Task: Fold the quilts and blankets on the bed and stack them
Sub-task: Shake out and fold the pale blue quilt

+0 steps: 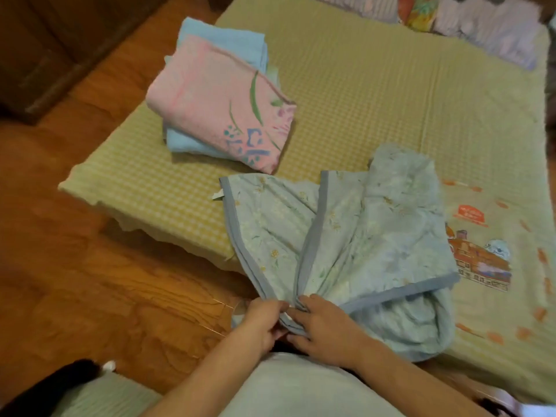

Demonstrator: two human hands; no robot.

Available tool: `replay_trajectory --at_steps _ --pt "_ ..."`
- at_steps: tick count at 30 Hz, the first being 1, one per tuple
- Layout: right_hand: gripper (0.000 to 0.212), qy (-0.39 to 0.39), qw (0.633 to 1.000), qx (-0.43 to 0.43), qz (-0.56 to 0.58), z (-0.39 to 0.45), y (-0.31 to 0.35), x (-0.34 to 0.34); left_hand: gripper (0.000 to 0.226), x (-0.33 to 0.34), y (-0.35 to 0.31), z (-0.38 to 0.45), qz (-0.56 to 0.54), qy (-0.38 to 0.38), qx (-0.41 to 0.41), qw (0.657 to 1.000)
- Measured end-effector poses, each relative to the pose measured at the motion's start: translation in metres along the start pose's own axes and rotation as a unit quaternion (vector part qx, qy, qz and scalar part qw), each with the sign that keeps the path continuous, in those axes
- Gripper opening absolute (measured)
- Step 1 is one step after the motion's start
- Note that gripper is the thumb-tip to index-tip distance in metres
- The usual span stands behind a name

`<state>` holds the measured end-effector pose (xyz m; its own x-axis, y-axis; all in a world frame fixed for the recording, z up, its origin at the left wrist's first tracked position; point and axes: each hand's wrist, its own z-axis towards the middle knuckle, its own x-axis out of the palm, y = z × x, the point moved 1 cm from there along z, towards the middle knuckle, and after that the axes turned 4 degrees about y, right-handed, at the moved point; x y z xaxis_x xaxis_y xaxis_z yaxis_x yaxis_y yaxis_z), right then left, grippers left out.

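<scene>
**A:** Where are the folded things?

**B:** On the near-left part of the bed, a folded pink blanket lies on top of a folded pale blue blanket. That stack looks done.

**A:** And what is being handled?

**B:** A light blue floral quilt with a grey-blue border, spread loosely at the near edge of the bed and partly doubled over. The left hand and right hand meet at its near corner, just beside each other, each with fingers curled and pinching the bordered edges together.

**A:** So which step is this?

**B:** Likely matching corners midway through folding this quilt. The far end is bunched and uneven. I would judge the next move needs the edges held aligned and the cloth pulled taut and smoothed before it is folded smaller and added to the stack.
</scene>
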<state>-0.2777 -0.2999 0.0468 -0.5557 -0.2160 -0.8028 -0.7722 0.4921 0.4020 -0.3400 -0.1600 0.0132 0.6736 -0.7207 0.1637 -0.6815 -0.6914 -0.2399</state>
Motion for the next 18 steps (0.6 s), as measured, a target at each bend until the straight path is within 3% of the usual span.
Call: replay_trajectory --at_steps 2,5,7,9,11,13,14,16,17,18 --pt "0.062 0.029 0.992 0.067 0.103 -0.020 -0.023 -0.007 0.032 -0.008 0.014 -0.007 0.009 -0.084 0.074 0.994" --pt "0.025 -0.152 0.953 0.197 0.171 -0.068 -0.090 -0.019 0.037 -0.037 0.026 -0.024 0.118 -0.230 0.168 0.951" --pt "0.023 -0.217 0.915 0.291 0.177 -0.105 -0.142 -0.029 0.052 -0.059 0.034 -0.030 0.197 -0.265 0.199 0.923" --pt "0.033 -0.255 0.894 0.336 0.153 -0.140 -0.181 -0.053 0.057 -0.074 0.041 -0.029 0.288 -0.251 0.206 0.901" --pt "0.052 -0.318 0.864 0.350 0.172 -0.161 -0.197 -0.088 0.053 -0.083 0.051 -0.021 0.385 -0.235 0.186 0.873" --pt "0.066 -0.374 0.809 0.369 0.264 -0.161 -0.205 -0.128 0.048 -0.082 0.054 -0.015 0.421 -0.255 0.178 0.852" --pt "0.064 -0.393 0.769 0.369 0.345 -0.155 -0.214 -0.150 0.041 -0.076 0.051 -0.015 0.399 -0.267 0.176 0.859" --pt "0.033 -0.444 0.670 0.321 0.502 -0.148 -0.231 -0.212 0.029 -0.057 0.039 -0.019 0.371 -0.281 0.185 0.866" --pt "0.019 -0.486 0.647 0.277 0.518 -0.151 -0.234 -0.251 0.026 -0.045 0.031 -0.020 0.368 -0.273 0.185 0.869" --pt "0.014 -0.533 0.654 0.233 0.484 -0.161 -0.230 -0.294 0.030 -0.030 0.022 -0.024 0.370 -0.258 0.183 0.873"
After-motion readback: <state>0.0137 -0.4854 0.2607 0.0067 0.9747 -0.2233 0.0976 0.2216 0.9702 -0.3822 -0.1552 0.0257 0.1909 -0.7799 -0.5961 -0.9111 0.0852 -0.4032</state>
